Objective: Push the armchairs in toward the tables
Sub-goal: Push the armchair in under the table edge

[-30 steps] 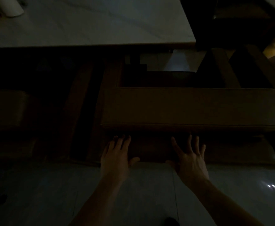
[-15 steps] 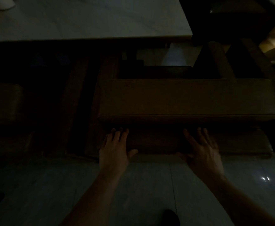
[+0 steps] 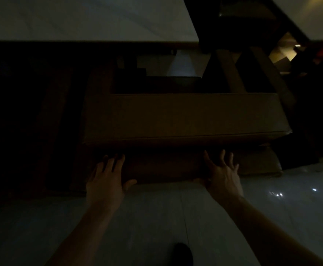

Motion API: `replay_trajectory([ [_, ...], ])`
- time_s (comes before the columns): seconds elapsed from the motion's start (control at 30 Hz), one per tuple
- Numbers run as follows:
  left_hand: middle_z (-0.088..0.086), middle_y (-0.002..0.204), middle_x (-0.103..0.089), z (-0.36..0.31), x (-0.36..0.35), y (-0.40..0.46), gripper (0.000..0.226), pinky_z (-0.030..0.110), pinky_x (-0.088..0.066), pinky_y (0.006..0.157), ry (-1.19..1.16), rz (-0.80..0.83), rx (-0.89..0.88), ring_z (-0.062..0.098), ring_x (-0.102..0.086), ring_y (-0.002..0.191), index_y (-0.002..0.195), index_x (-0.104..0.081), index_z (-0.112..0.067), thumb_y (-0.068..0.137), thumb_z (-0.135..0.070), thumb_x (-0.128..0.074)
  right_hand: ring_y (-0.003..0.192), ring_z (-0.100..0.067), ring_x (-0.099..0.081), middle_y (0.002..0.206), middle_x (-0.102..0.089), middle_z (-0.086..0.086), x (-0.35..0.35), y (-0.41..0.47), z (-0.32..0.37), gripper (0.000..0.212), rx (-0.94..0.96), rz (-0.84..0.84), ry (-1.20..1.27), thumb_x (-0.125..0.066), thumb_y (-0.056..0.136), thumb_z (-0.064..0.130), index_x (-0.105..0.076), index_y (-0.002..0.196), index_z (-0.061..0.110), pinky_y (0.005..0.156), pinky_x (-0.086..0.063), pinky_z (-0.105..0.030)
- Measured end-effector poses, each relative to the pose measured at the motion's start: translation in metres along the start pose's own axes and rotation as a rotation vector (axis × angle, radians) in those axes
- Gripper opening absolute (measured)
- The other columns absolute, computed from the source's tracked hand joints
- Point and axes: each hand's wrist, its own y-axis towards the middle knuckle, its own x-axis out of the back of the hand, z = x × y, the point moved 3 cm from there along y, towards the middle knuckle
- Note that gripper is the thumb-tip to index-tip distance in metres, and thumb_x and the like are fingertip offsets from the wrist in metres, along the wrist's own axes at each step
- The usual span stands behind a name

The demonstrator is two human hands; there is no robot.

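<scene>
The room is very dark. A brown padded armchair (image 3: 185,118) stands in the middle of the view, its thick backrest top facing me and its seat tucked under the pale marble table (image 3: 84,18) beyond it. My left hand (image 3: 107,175) presses flat, fingers straight, against the chair's back panel below the backrest edge. My right hand (image 3: 222,173) lies spread against the same panel further right. Fingertips of both hands disappear into the shadow under the backrest.
Another dark armchair (image 3: 32,121) stands close on the left. Dark chair or table legs (image 3: 233,73) rise at the upper right. Glossy pale floor tiles (image 3: 176,217) stretch below my arms, and my shoe tip (image 3: 182,252) shows at the bottom.
The armchair has slid a little away from me toward the table, with both hands kept on its back. My right hand shifted rightward along the panel.
</scene>
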Motion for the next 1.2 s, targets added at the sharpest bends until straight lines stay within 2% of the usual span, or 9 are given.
replay_trajectory([
  [0.3,0.003,0.142,-0.047,-0.012,0.0,0.006,0.077,0.047,-0.043,0.095,-0.015,-0.014,0.023,0.03,-0.036,0.133,0.145,-0.041,-0.025,0.082,-0.064,-0.06,0.148,-0.049,0.006,0.164,0.001,-0.024,0.002,0.007,-0.009,0.093,0.024,-0.036,0.038,-0.052,0.086,0.07,-0.004,0.158,0.036,0.118,-0.011,-0.067],
  [0.53,0.006,0.138,-0.05,-0.014,0.0,0.005,0.075,0.049,-0.044,0.094,-0.018,-0.038,0.028,0.032,-0.039,0.13,0.142,-0.044,-0.024,0.081,-0.063,-0.063,0.148,-0.049,0.006,0.164,0.0,-0.024,0.003,0.005,-0.01,0.093,0.052,-0.057,0.069,-0.053,0.087,0.069,-0.005,0.158,0.036,0.118,-0.008,-0.067],
  [0.77,0.008,0.139,-0.048,-0.017,-0.002,0.0,0.075,0.051,-0.041,0.097,-0.013,-0.042,0.049,0.034,-0.039,0.129,0.142,-0.043,-0.022,0.082,-0.062,-0.062,0.149,-0.048,0.002,0.163,-0.005,-0.024,0.007,0.002,-0.015,0.087,0.079,-0.059,0.066,-0.051,0.089,0.067,-0.01,0.158,0.034,0.118,-0.011,-0.065],
  [1.0,0.006,0.138,-0.049,-0.023,-0.006,-0.012,0.074,0.052,-0.045,0.092,-0.031,-0.018,0.072,0.032,-0.039,0.13,0.142,-0.045,-0.022,0.082,-0.062,-0.062,0.15,-0.046,0.002,0.164,-0.006,-0.023,0.007,-0.007,-0.023,0.079,0.085,-0.053,0.079,-0.048,0.093,0.062,-0.014,0.158,0.034,0.119,-0.011,-0.064],
  [1.2,0.002,0.148,-0.043,-0.021,-0.01,-0.008,0.076,0.049,-0.044,0.095,-0.046,0.015,0.062,0.031,-0.033,0.136,0.146,-0.04,-0.024,0.083,-0.06,-0.062,0.149,-0.049,-0.003,0.163,-0.007,-0.025,0.004,-0.002,-0.023,0.082,0.069,-0.027,-0.027,-0.043,0.091,0.068,-0.009,0.158,0.035,0.117,-0.018,-0.064],
])
